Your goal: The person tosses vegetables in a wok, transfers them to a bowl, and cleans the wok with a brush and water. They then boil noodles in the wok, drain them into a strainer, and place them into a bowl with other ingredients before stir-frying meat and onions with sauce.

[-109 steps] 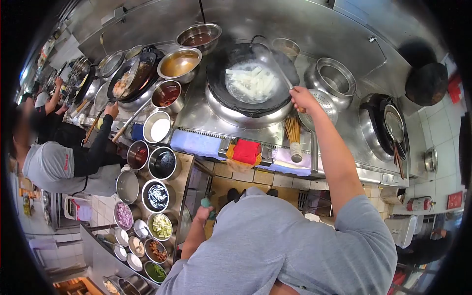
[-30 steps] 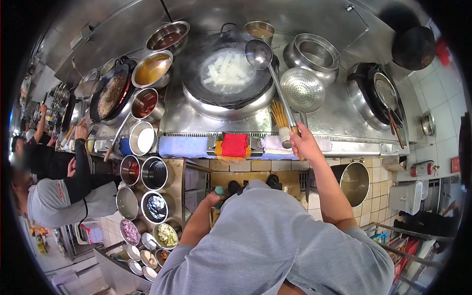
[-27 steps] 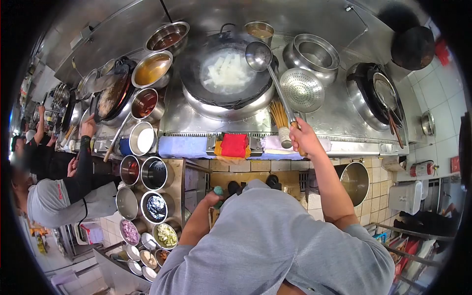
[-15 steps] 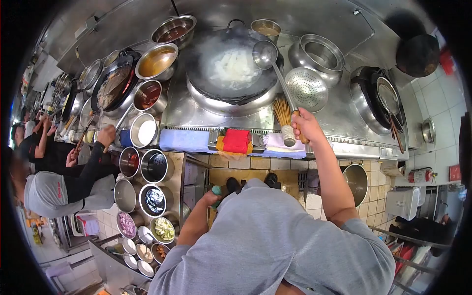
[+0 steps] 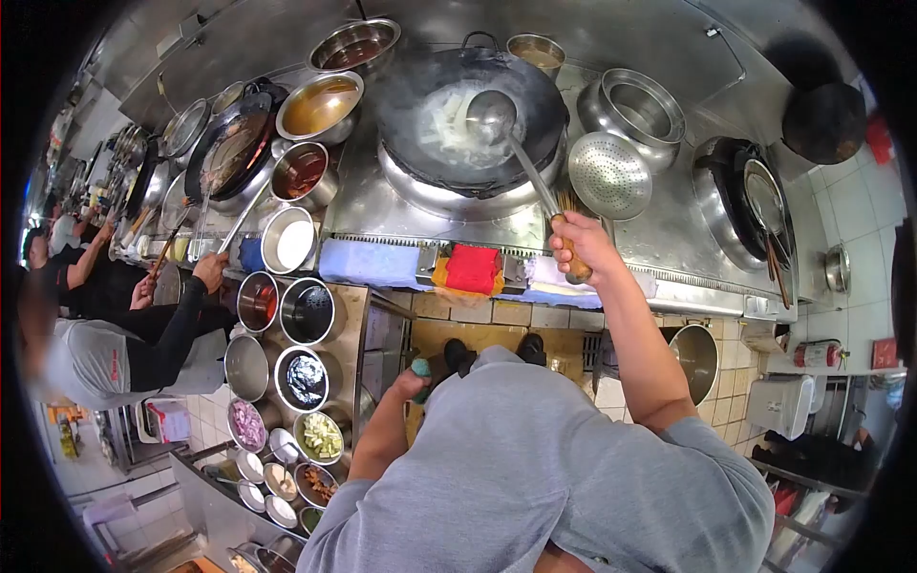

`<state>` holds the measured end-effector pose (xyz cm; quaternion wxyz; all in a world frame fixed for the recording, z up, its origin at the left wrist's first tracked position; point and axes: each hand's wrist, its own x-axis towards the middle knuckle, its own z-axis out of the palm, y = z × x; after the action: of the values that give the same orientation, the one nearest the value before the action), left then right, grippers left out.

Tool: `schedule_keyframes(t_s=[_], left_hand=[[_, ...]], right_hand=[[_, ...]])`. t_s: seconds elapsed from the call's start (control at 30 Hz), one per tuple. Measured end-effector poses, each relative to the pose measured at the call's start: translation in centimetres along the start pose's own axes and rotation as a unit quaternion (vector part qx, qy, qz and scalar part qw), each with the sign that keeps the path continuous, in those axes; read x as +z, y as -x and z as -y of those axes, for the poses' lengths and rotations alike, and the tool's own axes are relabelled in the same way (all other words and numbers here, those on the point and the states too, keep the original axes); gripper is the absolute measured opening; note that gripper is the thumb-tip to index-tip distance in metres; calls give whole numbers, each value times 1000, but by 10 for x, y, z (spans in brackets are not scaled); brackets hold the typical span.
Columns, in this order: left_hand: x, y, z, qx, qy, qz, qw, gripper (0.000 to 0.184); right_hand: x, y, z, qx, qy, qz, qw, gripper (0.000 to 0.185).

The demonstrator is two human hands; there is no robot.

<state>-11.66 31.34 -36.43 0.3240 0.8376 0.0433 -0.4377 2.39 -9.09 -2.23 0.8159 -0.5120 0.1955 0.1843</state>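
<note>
My right hand (image 5: 585,250) is closed around the wooden handle of a long steel ladle (image 5: 491,118). The ladle's bowl is in the steaming black wok (image 5: 401,124), over pale, strip-like pieces (image 5: 449,124) in whitish liquid. Behind my right hand a bamboo brush (image 5: 567,202) is partly hidden. The perforated skimmer (image 5: 609,177) lies just beyond it. Low at my side, my left hand (image 5: 411,384) grips a bunched green cloth (image 5: 420,367).
Pots of sauce, such as an amber one (image 5: 320,103), stand left of the wok. Nested steel pots (image 5: 638,110) are on its right. Folded cloths (image 5: 468,270) line the stove's front edge. Ingredient bowls (image 5: 318,437) stand at lower left, near a co-worker (image 5: 105,358) holding long-handled tools.
The ladle's bowl has moved left and down over the pale pieces, following my right hand. My left hand stays low with the cloth. The whole view has shifted slightly.
</note>
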Motion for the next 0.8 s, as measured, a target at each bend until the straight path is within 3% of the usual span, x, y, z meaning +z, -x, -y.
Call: schedule_keyframes(t_s=[0.03,0.07,0.13,0.17,0.23,0.27,0.33,0.37,0.43,0.47,0.57,0.67,0.73,0.77,0.8], left_hand=[[6,-8,13,15,45,-17,999,52],[0,3,0,15,46,-19,999,52],[-18,45,-45,-67,52,5,996,53],[-19,51,-50,-67,51,5,996,53],[-20,56,-54,-58,5,16,998,53],[-17,54,-49,-55,1,16,998,53],[-7,44,-30,-31,-18,13,999,43],[-4,38,-21,-28,-24,15,999,43],[-1,28,-7,74,-105,52,990,34],[-2,26,-10,75,-108,55,990,34],[-11,14,-23,122,-253,113,953,31],[-27,15,-60,150,-344,148,915,29],[-41,39,-113,-47,-112,65,990,37],[-38,24,-104,-46,-112,64,990,37],[-33,0,-87,-10,-119,82,989,46]], right_hand=[[1,0,0,0,0,2,1000,9],[2,1,0,34,-104,53,993,9],[9,8,2,96,-280,124,947,18],[13,13,5,95,-281,125,947,18],[18,25,11,134,-445,185,866,27],[18,32,16,129,-447,185,866,27],[16,51,24,125,-552,223,794,35],[13,62,26,118,-554,222,793,35],[5,84,29,70,-589,260,761,40],[-2,95,27,47,-589,278,757,42],[-29,132,23,-32,-559,254,788,42],[-60,166,14,-114,-459,126,872,42],[-80,183,6,-165,-326,-8,931,35],[-88,188,1,-166,-326,-8,931,35],[-95,192,-6,-165,-230,-113,952,28]])
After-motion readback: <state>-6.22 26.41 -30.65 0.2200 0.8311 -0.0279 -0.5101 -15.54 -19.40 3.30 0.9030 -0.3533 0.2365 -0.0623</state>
